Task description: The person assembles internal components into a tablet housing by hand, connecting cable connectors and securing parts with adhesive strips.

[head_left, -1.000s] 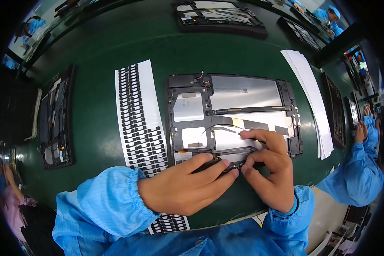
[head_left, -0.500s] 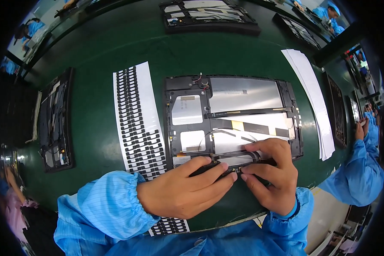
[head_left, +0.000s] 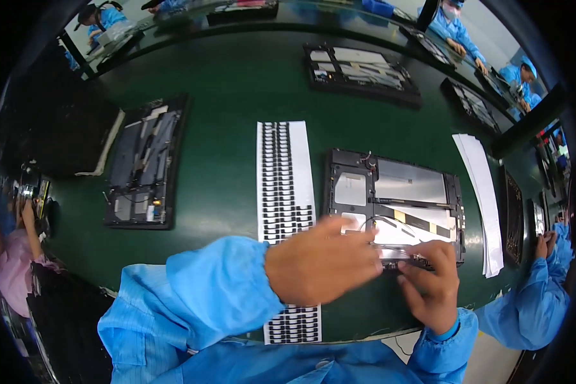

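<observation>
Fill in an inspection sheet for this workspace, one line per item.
Surface: green table, glossy, with glare patches.
Things at hand: open device, lying flat; sheet of black pieces to its left, partly hidden by the left arm.
Clutter: white papers right of the open device; left device and far device further off.
Hands: left hand blurred, over the open device's near left part, grip unclear; right hand at its near edge, fingers bent, grip unclear.
Cables: flat black ribbon across the open device.
Surroundings: co-worker in blue beyond the table; pink sleeve at left.
</observation>
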{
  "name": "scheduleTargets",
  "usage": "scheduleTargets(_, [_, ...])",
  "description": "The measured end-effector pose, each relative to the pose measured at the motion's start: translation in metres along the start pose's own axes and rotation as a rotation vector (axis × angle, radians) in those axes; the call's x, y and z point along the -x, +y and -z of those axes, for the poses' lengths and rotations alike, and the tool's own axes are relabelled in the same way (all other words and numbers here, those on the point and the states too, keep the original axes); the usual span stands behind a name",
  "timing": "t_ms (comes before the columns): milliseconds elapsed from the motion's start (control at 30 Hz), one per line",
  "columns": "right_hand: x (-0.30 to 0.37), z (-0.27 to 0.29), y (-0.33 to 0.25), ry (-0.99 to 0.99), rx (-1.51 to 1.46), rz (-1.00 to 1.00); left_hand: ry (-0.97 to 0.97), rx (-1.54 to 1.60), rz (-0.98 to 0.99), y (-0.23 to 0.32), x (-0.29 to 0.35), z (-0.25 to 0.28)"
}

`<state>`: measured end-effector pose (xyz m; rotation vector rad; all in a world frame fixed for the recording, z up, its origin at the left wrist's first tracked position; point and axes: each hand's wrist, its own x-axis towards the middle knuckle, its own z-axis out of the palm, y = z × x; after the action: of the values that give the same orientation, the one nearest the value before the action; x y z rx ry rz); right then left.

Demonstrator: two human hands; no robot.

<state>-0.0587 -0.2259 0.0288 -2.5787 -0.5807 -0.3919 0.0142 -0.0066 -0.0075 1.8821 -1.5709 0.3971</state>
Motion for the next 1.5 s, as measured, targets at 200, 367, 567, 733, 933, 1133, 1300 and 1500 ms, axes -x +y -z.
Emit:
scheduleTargets(200, [-0.050, -0.028, -0.027, 0.124, -0.106, 0.053, -0.080, -0.187, 0.360, -0.044, 0.042, 0.034])
scheduleTargets(367, [-0.091, -0.093, -0.036, 0.133, 0.109, 0.187, -0.139, -0.257, 0.409, -0.041, 0.059, 0.034])
scheduleTargets(567, [-0.096, -0.105, -0.046, 0.109, 0.178, 0.223, -0.111, -0.269, 0.400, -0.040, 0.061, 0.035])
scheduleTargets(733, [-0.101, -0.111, -0.048, 0.116, 0.151, 0.189, -0.124, -0.300, 0.367, -0.042, 0.059, 0.037])
scheduleTargets(933, [-0.095, -0.106, -0.044, 0.221, -0.013, 0.216, -0.208, -0.289, 0.373, -0.045, 0.053, 0.033])
scheduleTargets(1133, [-0.024, -0.003, -0.018, 0.119, -0.443, -0.047, -0.279, -0.244, 0.399, -0.042, 0.044, 0.041])
scheduleTargets(1300, [0.044, 0.046, 0.057, 0.195, -0.475, -0.502, -0.325, -0.010, 0.103, 0.008, -0.037, 0.015])
scheduleTargets(1500, [0.039, 0.028, 0.068, 0.063, -0.399, -0.431, -0.393, -0.149, -0.157, 0.019, -0.066, -0.049])
